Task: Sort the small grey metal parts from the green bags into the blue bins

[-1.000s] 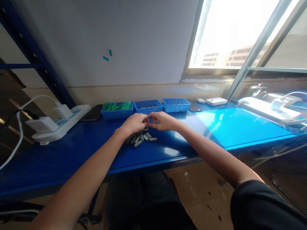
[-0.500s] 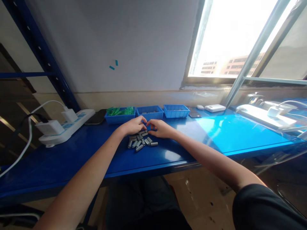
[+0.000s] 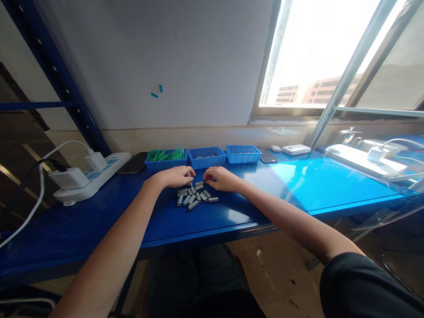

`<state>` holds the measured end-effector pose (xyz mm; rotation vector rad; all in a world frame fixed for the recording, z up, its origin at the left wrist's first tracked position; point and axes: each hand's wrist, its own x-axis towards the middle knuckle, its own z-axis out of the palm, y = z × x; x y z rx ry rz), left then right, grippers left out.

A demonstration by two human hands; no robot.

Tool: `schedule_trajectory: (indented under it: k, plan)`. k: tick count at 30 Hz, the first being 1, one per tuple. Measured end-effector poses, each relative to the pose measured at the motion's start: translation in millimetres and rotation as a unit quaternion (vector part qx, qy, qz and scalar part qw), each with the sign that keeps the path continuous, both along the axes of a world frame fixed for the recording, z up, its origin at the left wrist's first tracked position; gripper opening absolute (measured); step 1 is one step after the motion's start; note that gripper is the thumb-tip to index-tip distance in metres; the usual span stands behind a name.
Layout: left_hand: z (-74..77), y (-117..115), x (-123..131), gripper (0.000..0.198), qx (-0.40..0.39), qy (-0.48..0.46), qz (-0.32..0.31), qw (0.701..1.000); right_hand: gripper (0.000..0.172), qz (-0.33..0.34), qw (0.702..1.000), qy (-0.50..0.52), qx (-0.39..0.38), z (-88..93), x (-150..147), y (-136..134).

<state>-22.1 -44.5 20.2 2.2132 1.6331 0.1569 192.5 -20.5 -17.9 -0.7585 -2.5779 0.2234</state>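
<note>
Head view: the left hand (image 3: 177, 177) bends over the back-left of a loose heap of small metal pieces (image 3: 198, 197), thumb and fingers near one piece; whether they grip it I cannot tell. The heap lies mid-counter, between the back and front edges. The right hand (image 3: 220, 179) rests at its back-right side, fingers curled downward; whether they meet on anything is hidden. The step in hand seems to be sorting or separating the pieces; the next move likely calls for a light fingertip pinch on a single piece.

On the blue counter (image 3: 185, 226), a white power strip (image 3: 74, 194) slants at the left end, then a dark flat device (image 3: 133, 164). Along the back edge stand the left tray (image 3: 165, 166) with green pieces (image 3: 162, 155), middle tray (image 3: 207, 163) and right tray (image 3: 243, 158), then a phone (image 3: 268, 156) and white block (image 3: 296, 150). Behind rises a grey wall (image 3: 205, 66); to the right, a bright window (image 3: 314, 48) throws sunlight on the counter's right side.
</note>
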Motion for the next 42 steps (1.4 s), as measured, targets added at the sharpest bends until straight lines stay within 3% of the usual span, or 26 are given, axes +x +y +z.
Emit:
schedule_trajectory:
  k: [6,12,16,19,22,24,26,27,29,32,35,37,42]
  plan:
    - [0.2,1,-13,0.043,-0.019,-0.005,0.035,0.999,0.017,-0.051,0.998,-0.002,0.019,-2.0,-6,-5]
    - [-0.7,5,-19,0.048,-0.053,-0.004,-0.002,0.999,0.035,-0.064,0.998,-0.006,0.018,-0.6,-9,-6]
    - [-1.8,6,-19,0.042,-0.054,0.005,-0.025,0.998,0.018,-0.072,0.997,-0.022,0.020,-1.1,-10,1]
    - [-3.2,5,-16,0.039,-0.038,0.020,-0.013,0.999,0.016,-0.061,0.994,0.049,0.076,8.1,-3,3]
    - [-2.7,3,-12,0.036,-0.009,0.039,-0.005,0.999,0.015,-0.075,0.964,0.188,0.170,30.5,18,7]
    - [-1.6,2,-8,0.035,0.012,0.035,-0.004,0.999,0.017,-0.121,0.924,0.269,0.242,45.8,40,16]
    - [-0.7,0,-3,0.035,0.033,0.005,-0.009,0.999,0.021,-0.227,0.880,0.307,0.282,53.8,64,31]
    - [-0.6,0,-1,0.035,0.045,-0.017,-0.012,0.999,0.021,-0.276,0.875,0.286,0.275,54.0,74,38]
    - [-1.2,-2,6,0.036,0.070,-0.067,-0.018,0.995,0.019,-0.336,0.904,0.179,0.194,47.5,84,47]
    - [-3.3,-3,16,0.035,0.099,-0.165,-0.026,0.981,0.025,-0.272,0.949,0.111,0.114,32.2,70,38]
    - [-3.8,-3,22,0.033,0.114,-0.301,-0.037,0.946,0.032,-0.087,0.977,0.151,0.126,26.1,33,11]
    - [-2.6,-4,24,0.033,0.117,-0.375,-0.037,0.919,0.024,-0.016,0.977,0.162,0.140,27.7,12,-5]
    - [2.2,-9,25,0.039,0.120,-0.464,-0.020,0.878,0.021,0.013,0.969,0.196,0.148,30.7,-2,-23]
